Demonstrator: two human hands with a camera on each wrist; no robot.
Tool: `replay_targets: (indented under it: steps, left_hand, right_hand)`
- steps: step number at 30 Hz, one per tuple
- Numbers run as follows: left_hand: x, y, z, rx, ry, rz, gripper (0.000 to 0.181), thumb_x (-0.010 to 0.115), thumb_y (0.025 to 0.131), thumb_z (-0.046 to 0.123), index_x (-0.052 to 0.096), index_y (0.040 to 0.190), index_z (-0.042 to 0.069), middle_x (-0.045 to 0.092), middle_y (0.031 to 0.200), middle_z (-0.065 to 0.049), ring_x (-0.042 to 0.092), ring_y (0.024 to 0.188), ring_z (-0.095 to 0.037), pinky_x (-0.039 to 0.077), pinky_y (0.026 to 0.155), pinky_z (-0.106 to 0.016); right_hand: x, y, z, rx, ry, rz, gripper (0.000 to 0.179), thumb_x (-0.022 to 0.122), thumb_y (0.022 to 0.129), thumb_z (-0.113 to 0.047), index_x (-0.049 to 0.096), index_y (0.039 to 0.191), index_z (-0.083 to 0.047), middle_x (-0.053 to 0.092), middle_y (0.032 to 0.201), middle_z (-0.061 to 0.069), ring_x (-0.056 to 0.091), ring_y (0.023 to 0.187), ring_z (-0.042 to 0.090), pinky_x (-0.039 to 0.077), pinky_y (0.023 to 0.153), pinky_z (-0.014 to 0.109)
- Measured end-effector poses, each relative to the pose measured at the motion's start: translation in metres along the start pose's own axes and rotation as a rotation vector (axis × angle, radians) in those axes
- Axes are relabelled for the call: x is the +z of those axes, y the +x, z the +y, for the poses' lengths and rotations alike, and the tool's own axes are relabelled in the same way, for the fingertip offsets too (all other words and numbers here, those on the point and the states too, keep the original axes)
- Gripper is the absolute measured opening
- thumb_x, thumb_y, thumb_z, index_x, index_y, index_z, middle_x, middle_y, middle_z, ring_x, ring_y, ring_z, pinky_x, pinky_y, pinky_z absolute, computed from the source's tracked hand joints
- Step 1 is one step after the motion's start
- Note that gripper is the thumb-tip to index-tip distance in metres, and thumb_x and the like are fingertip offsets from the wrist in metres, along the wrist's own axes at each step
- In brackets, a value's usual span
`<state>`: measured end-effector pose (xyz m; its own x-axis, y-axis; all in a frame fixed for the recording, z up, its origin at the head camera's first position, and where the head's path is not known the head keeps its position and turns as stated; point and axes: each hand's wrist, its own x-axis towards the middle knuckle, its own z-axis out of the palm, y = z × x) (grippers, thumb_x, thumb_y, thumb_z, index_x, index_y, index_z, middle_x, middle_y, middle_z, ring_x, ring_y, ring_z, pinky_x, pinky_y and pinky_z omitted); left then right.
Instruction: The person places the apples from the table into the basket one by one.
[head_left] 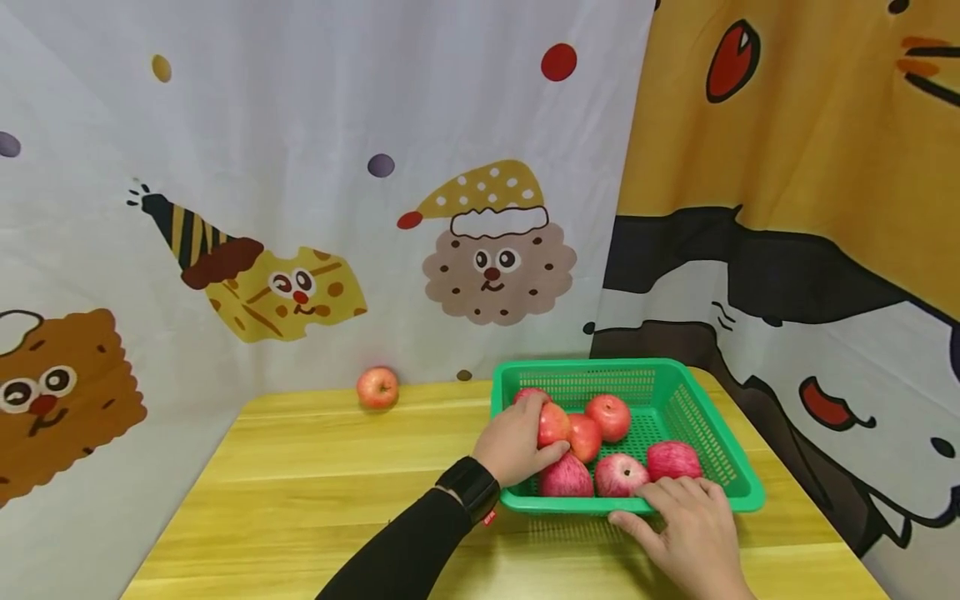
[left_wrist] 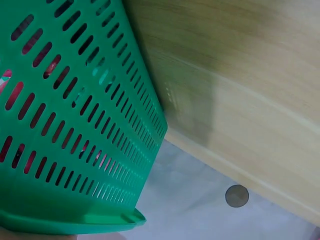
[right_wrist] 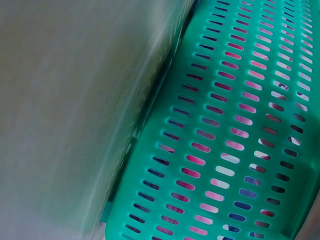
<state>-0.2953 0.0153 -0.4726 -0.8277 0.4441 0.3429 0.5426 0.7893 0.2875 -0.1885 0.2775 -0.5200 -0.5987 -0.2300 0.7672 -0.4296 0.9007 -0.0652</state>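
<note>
A green plastic basket with slotted walls holds several red apples. My left hand reaches over its left rim, thumb and fingers around a red-yellow apple at the left side. At the front right, my right hand grips the rim, its fingers over the edge and its thumb outside, close to a striped apple. The basket wall fills much of the left wrist view, and the fingers are mostly hidden there. In the right wrist view the slotted wall shows apples behind it.
One more apple sits at the table's back edge, left of the basket. The wooden table meets a white printed curtain behind, and a yellow, black and white curtain hangs at the right.
</note>
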Motion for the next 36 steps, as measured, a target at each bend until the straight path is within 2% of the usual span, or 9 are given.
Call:
replay_targets:
  steps: [4,7,12,19,24,27,31,36]
  left_hand:
    - [0.0024,-0.0008,-0.0006,-0.008,-0.022,-0.016,0.073,0.073,0.096,0.059,0.051,0.146,0.012,0.072,0.119,-0.004,0.071,0.096,-0.018,0.061,0.082,-0.031]
    - [0.0035,-0.0006,-0.0024,0.001,-0.056,-0.012,0.073,0.072,0.097,0.061,0.052,0.148,0.012,0.069,0.129,-0.005,0.071,0.105,-0.019,0.061,0.089,-0.033]
    - [0.0049,-0.0008,-0.0055,0.046,-0.007,-0.002,0.060,0.071,0.099,0.058,0.065,0.136,0.012,0.066,0.137,-0.004,0.067,0.119,-0.020,0.058,0.101,-0.035]
    - [0.0001,-0.0026,-0.0030,0.056,0.039,-0.035,0.057,0.074,0.096,0.059,0.070,0.130,0.014,0.071,0.121,0.000,0.065,0.106,-0.015,0.057,0.088,-0.028]
    - [-0.0001,-0.0022,-0.0034,0.053,0.040,-0.023,0.059,0.073,0.094,0.064,0.071,0.127,0.015,0.071,0.116,0.001,0.063,0.101,-0.014,0.056,0.085,-0.027]
    - [0.0009,-0.0026,-0.0047,0.056,0.031,-0.009,0.061,0.073,0.094,0.065,0.070,0.128,0.014,0.071,0.118,0.001,0.065,0.107,-0.015,0.057,0.091,-0.030]
    - [0.0014,-0.0027,-0.0060,0.060,0.020,-0.002,0.064,0.074,0.094,0.063,0.069,0.133,0.013,0.071,0.127,-0.002,0.065,0.121,-0.019,0.055,0.107,-0.034]
    - [-0.0003,-0.0019,-0.0058,0.052,0.011,-0.002,0.063,0.076,0.094,0.060,0.068,0.136,0.013,0.071,0.133,-0.002,0.062,0.130,-0.020,0.051,0.114,-0.034]
  right_hand:
    - [0.0003,-0.0023,-0.0003,0.016,-0.007,-0.025,0.068,0.057,0.092,-0.083,0.079,0.088,-0.019,0.074,0.082,0.001,0.067,0.080,0.024,0.044,0.084,0.051]
    - [0.0006,-0.0026,-0.0005,0.016,-0.009,-0.025,0.068,0.057,0.091,-0.083,0.079,0.089,-0.018,0.074,0.081,0.001,0.067,0.080,0.024,0.044,0.084,0.051]
    - [0.0011,-0.0013,-0.0002,0.007,-0.012,-0.015,0.071,0.053,0.093,-0.084,0.079,0.088,-0.018,0.072,0.079,0.000,0.065,0.078,0.024,0.044,0.082,0.050]
    - [0.0004,-0.0020,-0.0007,0.018,-0.018,-0.034,0.071,0.053,0.092,-0.084,0.079,0.089,-0.018,0.070,0.079,-0.001,0.064,0.079,0.023,0.043,0.084,0.050]
    - [0.0000,-0.0003,-0.0010,0.009,-0.003,-0.020,0.069,0.052,0.093,-0.084,0.077,0.087,-0.019,0.069,0.077,-0.003,0.063,0.078,0.022,0.043,0.084,0.049]
    - [-0.0003,0.0006,-0.0010,0.004,0.003,-0.009,0.068,0.051,0.094,-0.083,0.075,0.086,-0.020,0.067,0.075,-0.004,0.062,0.076,0.022,0.043,0.084,0.049]
    - [-0.0009,0.0006,-0.0009,0.009,0.003,-0.009,0.067,0.051,0.094,-0.083,0.076,0.086,-0.021,0.071,0.077,-0.004,0.063,0.075,0.022,0.042,0.084,0.049]
    - [-0.0006,0.0000,-0.0002,0.015,-0.001,-0.017,0.068,0.052,0.094,-0.083,0.077,0.088,-0.020,0.075,0.081,-0.001,0.064,0.077,0.023,0.042,0.085,0.050]
